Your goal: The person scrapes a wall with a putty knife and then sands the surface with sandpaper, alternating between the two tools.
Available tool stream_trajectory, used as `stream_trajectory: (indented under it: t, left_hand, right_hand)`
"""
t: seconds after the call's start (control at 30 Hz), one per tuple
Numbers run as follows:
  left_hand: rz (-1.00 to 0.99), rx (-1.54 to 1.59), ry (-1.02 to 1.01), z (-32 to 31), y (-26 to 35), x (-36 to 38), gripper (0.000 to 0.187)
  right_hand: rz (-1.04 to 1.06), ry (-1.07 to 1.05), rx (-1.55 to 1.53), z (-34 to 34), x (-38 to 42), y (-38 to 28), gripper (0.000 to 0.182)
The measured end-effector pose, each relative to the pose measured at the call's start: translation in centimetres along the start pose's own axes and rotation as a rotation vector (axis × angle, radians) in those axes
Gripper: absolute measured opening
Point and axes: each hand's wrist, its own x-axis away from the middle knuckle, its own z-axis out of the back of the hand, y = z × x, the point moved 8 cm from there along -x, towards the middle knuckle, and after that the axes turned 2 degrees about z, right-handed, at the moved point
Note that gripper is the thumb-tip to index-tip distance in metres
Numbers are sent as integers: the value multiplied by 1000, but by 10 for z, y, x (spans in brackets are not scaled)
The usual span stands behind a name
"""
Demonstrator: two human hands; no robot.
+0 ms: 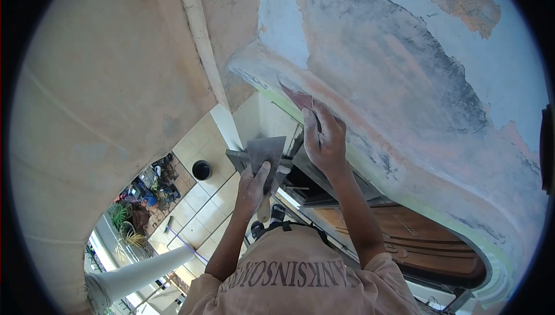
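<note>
My left hand (252, 191) is closed around a wide putty knife (267, 152), its flat metal blade pointing up and away from me. The pale handle (264, 211) sticks out below the fingers. Higher up, my right hand (327, 141) pinches a dark red piece of sandpaper (298, 96). That piece lies against the curved moulding (358, 121) under the patched wall, which shows grey and pinkish filler (381, 49). White dust covers the fingers of both hands.
Far below, a black bucket (202, 170) stands on the floor tiles (199, 214). Bags and tools (151, 185) lie beside potted plants (120, 215). A white column (144, 270) rises at lower left. A carved wooden door (416, 237) is below the arch at right.
</note>
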Motion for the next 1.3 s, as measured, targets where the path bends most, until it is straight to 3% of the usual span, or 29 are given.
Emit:
stream_trajectory:
  t: [0.07,0.1,0.17,0.2,0.3,0.4,0.5,0.6,0.63,0.7,0.73,0.77,0.83,0.87,0.93,0.97,1.0,1.03,1.1,1.13,1.2,1.27,1.3]
  left_hand:
    - [9,-151,3,-11,12,9,27]
    - [-109,-330,-23,-12,13,11,24]
    - [-341,-690,-87,-16,5,20,19]
    - [-447,-593,-67,-29,23,32,18]
    - [-156,-436,-115,-35,7,36,17]
    - [-701,-623,-134,-55,45,54,18]
    - [70,-271,-173,-44,6,47,25]
    - [36,-252,-119,-34,12,49,31]
    - [42,-214,-117,-34,13,49,31]
    - [-200,-277,-119,-41,24,54,32]
    - [-181,-273,-109,-37,23,53,32]
    - [-163,-269,-99,-34,22,53,32]
    - [140,-154,-31,-15,4,47,32]
    - [167,-103,-63,-14,3,48,32]
    - [-369,-357,-105,-18,20,44,33]
    - [-141,-234,-147,-14,7,48,34]
    - [87,-115,-155,-10,-6,55,35]
    - [138,-103,-144,-5,-2,58,35]
    - [220,-69,-115,1,3,57,36]
    - [234,-102,-109,0,4,60,36]
    - [-53,-141,-183,-5,7,62,36]
    - [45,-133,-189,-5,4,65,36]
    - [94,-130,-192,-5,3,67,36]
  right_hand:
    - [157,-128,81,-6,21,-37,40]
    - [263,-182,175,-13,29,-55,40]
    - [242,-244,244,-26,45,-68,40]
    - [230,-274,279,-30,52,-71,41]
    - [90,-138,189,-15,59,-66,40]
    - [192,-149,251,-13,70,-80,38]
    - [50,-169,364,9,78,-58,37]
    - [-416,102,34,48,99,-13,36]
    - [-237,14,98,38,86,-37,37]
    - [108,-160,220,12,66,-92,37]
    - [143,-335,266,-7,70,-82,40]
    - [31,-300,239,-1,76,-61,40]
    - [-170,-252,186,20,86,-18,41]
    - [-69,-188,260,26,84,-26,40]
    - [119,-373,136,-5,63,-70,39]
    - [203,-466,63,-18,61,-89,39]
    - [155,-563,166,-21,67,-75,38]
    - [54,-485,110,-5,70,-54,37]
    - [-129,-337,3,24,71,-14,37]
    - [-87,-251,-16,30,75,-19,35]
    - [1,-475,6,6,79,-40,35]
    - [92,-676,33,-17,81,-64,35]
    - [-11,-575,-10,-1,87,-44,37]
